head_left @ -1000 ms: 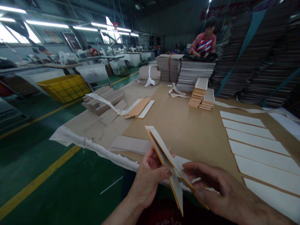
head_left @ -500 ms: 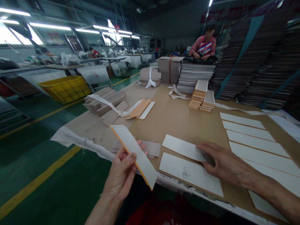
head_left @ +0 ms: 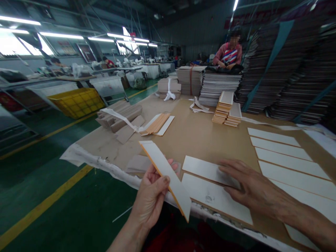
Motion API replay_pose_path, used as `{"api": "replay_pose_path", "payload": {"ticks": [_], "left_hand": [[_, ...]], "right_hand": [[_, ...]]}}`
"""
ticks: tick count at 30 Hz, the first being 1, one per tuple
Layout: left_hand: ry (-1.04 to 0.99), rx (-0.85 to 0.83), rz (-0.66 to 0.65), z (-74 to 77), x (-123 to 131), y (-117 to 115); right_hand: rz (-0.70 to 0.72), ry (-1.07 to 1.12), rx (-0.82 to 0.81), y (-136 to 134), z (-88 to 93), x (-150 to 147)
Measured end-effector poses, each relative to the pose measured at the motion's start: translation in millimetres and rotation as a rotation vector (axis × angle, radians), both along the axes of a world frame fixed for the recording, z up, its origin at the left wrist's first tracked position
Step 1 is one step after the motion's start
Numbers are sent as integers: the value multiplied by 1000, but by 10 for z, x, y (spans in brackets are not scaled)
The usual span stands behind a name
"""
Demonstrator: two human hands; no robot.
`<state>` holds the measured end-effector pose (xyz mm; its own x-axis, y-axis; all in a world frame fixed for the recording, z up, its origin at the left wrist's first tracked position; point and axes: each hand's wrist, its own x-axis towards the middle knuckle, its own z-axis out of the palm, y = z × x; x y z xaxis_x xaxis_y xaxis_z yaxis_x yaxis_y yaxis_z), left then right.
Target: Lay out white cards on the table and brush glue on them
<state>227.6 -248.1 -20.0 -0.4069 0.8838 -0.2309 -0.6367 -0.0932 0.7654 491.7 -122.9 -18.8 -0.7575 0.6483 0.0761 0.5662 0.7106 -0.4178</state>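
Pinched between thumb and fingers of my left hand [head_left: 153, 196] is a small stack of white strips with orange edges [head_left: 170, 173], tilted above the table's front edge. My right hand [head_left: 253, 187] hovers over or lightly touches the right end of a white strip [head_left: 201, 168], its thumb and fingers apart. Just in front of that lies a second white strip [head_left: 217, 197] with a dark smudge. To the right of my right hand, several more white strips [head_left: 288, 152] lie in a column, partly hidden by my forearm.
Orange-edged strip stacks [head_left: 223, 108] stand farther back on the brown table [head_left: 194, 129]. Grey cardboard bundles [head_left: 120, 113] and a fanned pile of strips [head_left: 157, 124] lie to the left. Tall dark stacks [head_left: 296, 70] rise at the right. A person [head_left: 228, 56] sits behind.
My left hand has shifted right and slightly down with the strips. My right hand has loosened, its thumb and fingers now wider apart by the white strip.
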Motion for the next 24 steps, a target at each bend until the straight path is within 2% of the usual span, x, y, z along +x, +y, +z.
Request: {"api": "replay_pose_path", "payload": {"ticks": [4,7,12,18,21,23,24], "left_hand": [[20,33,-66,-3,241,121],[14,27,-82,-3,381,196],[45,31,-104,-31,454,221],[9,33,-141,-65,445,205],[-5,44,-149,-58,408,201],[1,53,-157,-46,342,187],[11,55,-141,-39,296,176]], "right_hand": [[-82,176,-450,-356,225,-249],[-72,250,-672,-529,321,-425],[-130,283,-772,-531,310,-511],[-103,378,-949,-480,185,-457],[-110,408,-1011,-481,197,-420],[-138,406,-969,-413,231,-359],[-161,385,-895,-342,244,-315]]}}
